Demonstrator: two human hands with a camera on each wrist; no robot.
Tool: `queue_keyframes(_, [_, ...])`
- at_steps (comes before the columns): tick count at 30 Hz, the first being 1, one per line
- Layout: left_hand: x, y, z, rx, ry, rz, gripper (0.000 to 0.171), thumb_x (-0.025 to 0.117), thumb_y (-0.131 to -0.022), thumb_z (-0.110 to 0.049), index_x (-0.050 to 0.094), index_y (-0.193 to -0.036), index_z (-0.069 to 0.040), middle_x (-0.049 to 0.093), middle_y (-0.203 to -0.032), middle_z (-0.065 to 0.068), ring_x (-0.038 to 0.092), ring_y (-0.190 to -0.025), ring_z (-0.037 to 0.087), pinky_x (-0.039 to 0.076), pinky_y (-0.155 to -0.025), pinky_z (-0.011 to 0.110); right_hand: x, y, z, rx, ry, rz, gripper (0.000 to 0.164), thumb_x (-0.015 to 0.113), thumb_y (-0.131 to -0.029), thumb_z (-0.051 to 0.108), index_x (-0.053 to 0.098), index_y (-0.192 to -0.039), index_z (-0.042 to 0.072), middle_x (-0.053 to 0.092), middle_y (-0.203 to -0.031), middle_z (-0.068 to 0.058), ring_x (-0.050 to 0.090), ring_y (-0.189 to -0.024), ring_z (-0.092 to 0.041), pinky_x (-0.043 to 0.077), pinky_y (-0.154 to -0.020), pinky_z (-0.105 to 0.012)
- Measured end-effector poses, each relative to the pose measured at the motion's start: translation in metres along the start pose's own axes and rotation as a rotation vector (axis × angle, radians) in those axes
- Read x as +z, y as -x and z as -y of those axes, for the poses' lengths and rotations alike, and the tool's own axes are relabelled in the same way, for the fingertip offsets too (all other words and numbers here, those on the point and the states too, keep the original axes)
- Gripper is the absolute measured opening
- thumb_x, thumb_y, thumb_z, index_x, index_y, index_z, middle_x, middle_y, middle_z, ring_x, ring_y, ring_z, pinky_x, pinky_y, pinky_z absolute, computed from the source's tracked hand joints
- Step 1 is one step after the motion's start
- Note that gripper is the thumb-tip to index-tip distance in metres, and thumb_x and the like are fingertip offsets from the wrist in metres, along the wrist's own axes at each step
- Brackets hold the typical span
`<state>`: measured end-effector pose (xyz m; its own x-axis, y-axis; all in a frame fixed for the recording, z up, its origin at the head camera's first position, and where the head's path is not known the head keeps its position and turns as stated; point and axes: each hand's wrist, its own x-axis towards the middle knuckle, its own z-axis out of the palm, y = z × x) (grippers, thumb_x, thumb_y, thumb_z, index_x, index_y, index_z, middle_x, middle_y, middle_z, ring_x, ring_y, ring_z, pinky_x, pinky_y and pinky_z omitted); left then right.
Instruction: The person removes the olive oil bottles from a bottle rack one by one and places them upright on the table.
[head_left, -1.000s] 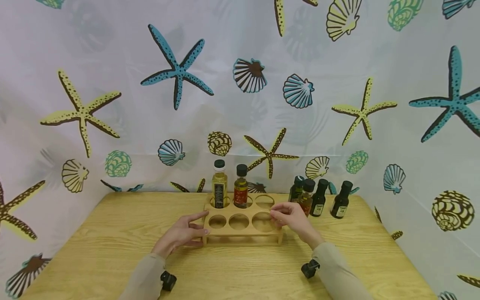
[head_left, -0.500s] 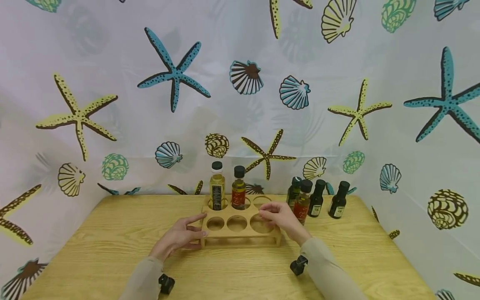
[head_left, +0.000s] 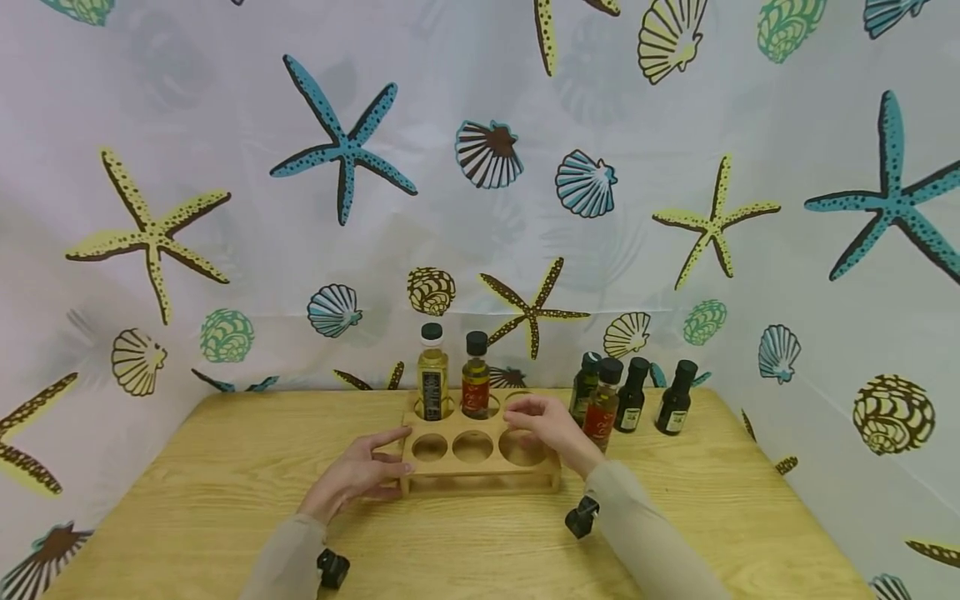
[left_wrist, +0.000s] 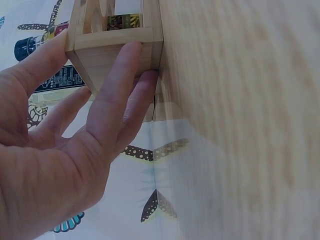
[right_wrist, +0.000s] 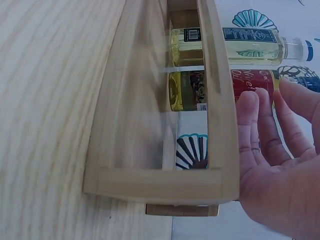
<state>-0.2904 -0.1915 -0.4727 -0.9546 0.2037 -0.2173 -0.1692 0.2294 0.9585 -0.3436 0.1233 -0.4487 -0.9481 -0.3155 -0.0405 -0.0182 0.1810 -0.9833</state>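
A wooden bottle rack point(head_left: 487, 465) with two rows of round holes stands on the table. My left hand point(head_left: 358, 472) touches its left end, fingers extended against the end panel point(left_wrist: 112, 55) in the left wrist view. Two bottles stand in the back row: a yellow oil bottle point(head_left: 432, 375) with a dark green cap, and a red-labelled olive oil bottle point(head_left: 476, 390) with a black cap. My right hand point(head_left: 551, 429) hovers over the right side of the rack, fingers loosely bent and holding nothing. In the right wrist view its fingertips overlap the red label point(right_wrist: 245, 82).
Right of the rack stand another red-labelled bottle point(head_left: 601, 410), a green bottle point(head_left: 583, 390) behind it, and two dark bottles, one nearer point(head_left: 632, 400) and one farther right point(head_left: 674, 404). A patterned curtain point(head_left: 480, 250) hangs behind the wooden table point(head_left: 262, 467).
My right hand has moved left across the rack, away from the bottles on the right. The left hand keeps its place at the rack's end. The head view has shifted slightly.
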Motion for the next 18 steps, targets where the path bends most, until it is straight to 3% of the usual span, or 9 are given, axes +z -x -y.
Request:
queue_keyframes(4, [-0.001, 0.002, 0.000, -0.005, 0.001, -0.007, 0.073, 0.075, -0.087, -0.013, 0.040, -0.151, -0.018, 0.044, -0.141, 0.034, 0.065, -0.109, 0.031, 0.060, -0.082, 0.047, 0.005, -0.005, 0.004, 0.000, -0.024, 0.024, 0.036, 0.067, -0.094, 0.019, 0.062, -0.122, -0.004, 0.064, -0.120, -0.020, 0.062, -0.109, -0.036, 0.056, -0.091, -0.047])
queue_keyframes(11, [0.000, 0.002, -0.002, -0.008, 0.011, -0.009, 0.072, 0.074, -0.087, -0.011, 0.041, -0.151, -0.017, 0.043, -0.142, 0.035, 0.064, -0.111, 0.033, 0.059, -0.082, 0.047, 0.010, -0.016, 0.013, 0.010, -0.014, 0.015, 0.031, 0.067, -0.095, 0.022, 0.065, -0.121, 0.005, 0.064, -0.122, -0.021, 0.067, -0.094, -0.029, 0.058, -0.086, -0.046])
queue_keyframes(18, [-0.001, 0.003, 0.000, -0.001, 0.004, -0.008, 0.072, 0.075, -0.087, -0.012, 0.041, -0.151, -0.017, 0.044, -0.141, 0.035, 0.065, -0.109, 0.032, 0.060, -0.082, 0.047, 0.019, -0.027, 0.024, -0.024, -0.046, 0.003, 0.036, 0.066, -0.096, 0.021, 0.060, -0.128, 0.006, 0.062, -0.121, -0.012, 0.059, -0.114, -0.038, 0.056, -0.090, -0.045])
